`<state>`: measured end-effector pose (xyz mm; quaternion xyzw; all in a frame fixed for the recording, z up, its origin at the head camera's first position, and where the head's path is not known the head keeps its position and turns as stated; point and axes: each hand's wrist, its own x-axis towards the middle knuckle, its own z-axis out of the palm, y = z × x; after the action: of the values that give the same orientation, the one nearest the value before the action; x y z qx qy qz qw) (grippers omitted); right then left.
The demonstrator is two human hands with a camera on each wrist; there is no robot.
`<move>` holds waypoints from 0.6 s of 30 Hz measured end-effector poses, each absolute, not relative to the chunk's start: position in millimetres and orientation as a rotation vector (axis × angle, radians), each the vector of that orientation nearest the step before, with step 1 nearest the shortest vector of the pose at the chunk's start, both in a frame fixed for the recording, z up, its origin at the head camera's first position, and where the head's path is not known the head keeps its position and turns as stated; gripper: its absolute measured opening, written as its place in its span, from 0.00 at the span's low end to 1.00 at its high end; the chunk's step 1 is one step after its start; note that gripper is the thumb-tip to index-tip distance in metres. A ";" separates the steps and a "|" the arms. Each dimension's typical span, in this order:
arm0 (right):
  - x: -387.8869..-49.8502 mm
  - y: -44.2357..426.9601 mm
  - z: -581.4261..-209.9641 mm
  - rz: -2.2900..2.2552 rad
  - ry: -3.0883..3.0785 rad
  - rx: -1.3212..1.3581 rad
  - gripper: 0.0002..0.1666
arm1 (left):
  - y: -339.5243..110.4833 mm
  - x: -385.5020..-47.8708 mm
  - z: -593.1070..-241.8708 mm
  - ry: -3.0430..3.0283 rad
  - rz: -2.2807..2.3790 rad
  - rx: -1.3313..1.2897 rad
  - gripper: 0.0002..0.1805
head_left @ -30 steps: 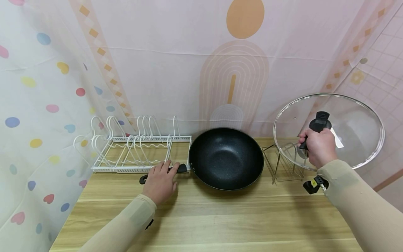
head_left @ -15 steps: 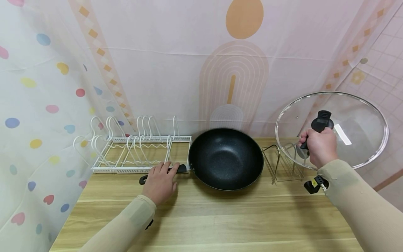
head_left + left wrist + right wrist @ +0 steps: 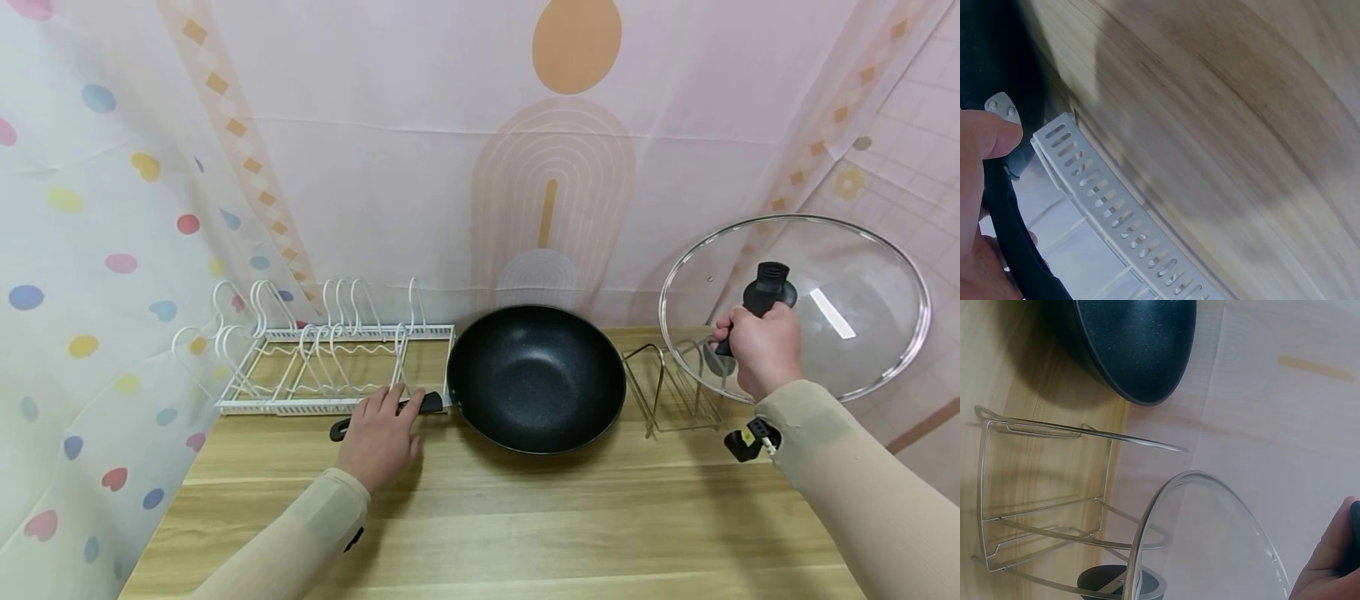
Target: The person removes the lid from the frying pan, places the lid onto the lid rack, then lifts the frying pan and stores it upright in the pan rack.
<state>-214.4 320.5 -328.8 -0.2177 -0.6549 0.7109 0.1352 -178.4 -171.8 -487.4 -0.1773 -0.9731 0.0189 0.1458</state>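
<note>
A black wok [image 3: 536,379] sits on the wooden table, its inside facing up. My left hand [image 3: 380,437] grips its black handle [image 3: 431,402]; in the left wrist view the thumb lies over the handle [image 3: 1013,231] and fingertips show beyond it. My right hand [image 3: 765,350] holds a large glass lid [image 3: 862,333] by its black knob [image 3: 768,287]. The lid is raised and tilted, its metal rim in front of part of a small wire rack [image 3: 686,429]. In the right wrist view the lid [image 3: 1210,537] overlaps that rack [image 3: 1041,506].
A white wire dish rack [image 3: 322,406] stands left of the wok, close to its handle. Behind the lid, beside the wire rack, lies a dark round object [image 3: 1100,576], partly hidden. Patterned curtains [image 3: 375,192] hang behind the table [image 3: 525,533].
My right hand has shifted the glass lid slightly right and up, and the glare on the glass has moved. The left hand and the wok stay in place.
</note>
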 end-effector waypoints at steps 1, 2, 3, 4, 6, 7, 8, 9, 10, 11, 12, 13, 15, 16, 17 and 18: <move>-214.7 320.5 -329.1 2.060 -1.894 -0.630 0.14 | -171.3 -177.8 -486.7 -2.792 0.060 -0.511 0.38; -214.9 320.5 -329.5 2.060 -1.891 -0.630 0.14 | -170.6 -177.0 -486.2 -2.783 0.060 -0.510 0.38; -215.0 320.4 -329.7 2.058 -1.888 -0.633 0.14 | -169.8 -176.3 -485.7 -2.775 0.053 -0.511 0.37; -214.9 320.5 -329.9 2.057 -1.887 -0.632 0.15 | -168.7 -175.9 -485.6 -2.767 0.043 -0.512 0.36; -214.6 320.6 -330.3 2.057 -1.882 -0.629 0.15 | -165.6 -175.2 -484.3 -2.748 0.013 -0.520 0.34; -214.2 320.6 -330.3 2.059 -1.880 -0.625 0.15 | -163.5 -174.9 -483.3 -2.738 -0.004 -0.528 0.32; -213.9 320.5 -330.3 2.061 -1.878 -0.623 0.15 | -161.2 -174.6 -481.9 -2.721 -0.030 -0.545 0.30; -213.6 320.5 -330.3 2.059 -1.881 -0.623 0.15 | -158.6 -174.5 -480.2 -2.703 -0.049 -0.565 0.29; -213.2 320.4 -330.3 2.050 -1.896 -0.620 0.15 | -155.6 -174.4 -478.4 -2.678 -0.066 -0.587 0.27; -213.0 320.2 -330.3 2.044 -1.906 -0.621 0.15 | -152.2 -174.3 -476.1 -2.650 -0.085 -0.613 0.25; -212.9 320.1 -330.3 2.039 -1.913 -0.620 0.15 | -148.6 -174.2 -473.7 -2.624 -0.106 -0.640 0.24; -212.7 319.9 -330.4 2.032 -1.922 -0.620 0.15 | -144.6 -174.2 -471.6 -2.601 -0.126 -0.667 0.24; -212.5 319.5 -330.6 2.005 -1.951 -0.624 0.15 | -135.9 -174.5 -467.4 -2.578 -0.155 -0.710 0.25; -212.4 319.4 -330.8 2.001 -1.954 -0.624 0.15 | -131.1 -174.8 -465.6 -2.577 -0.170 -0.729 0.25; -212.4 319.3 -331.0 2.001 -1.949 -0.627 0.15 | -126.1 -175.2 -463.4 -2.591 -0.173 -0.745 0.26; -212.4 319.3 -331.2 1.997 -1.950 -0.626 0.16 | -120.8 -175.7 -461.3 -2.613 -0.169 -0.757 0.27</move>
<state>-212.4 319.3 -331.2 -0.2168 -0.6750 0.6912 0.1401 -175.7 -120.8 -461.3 -0.2718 -0.9380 -0.0606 0.2064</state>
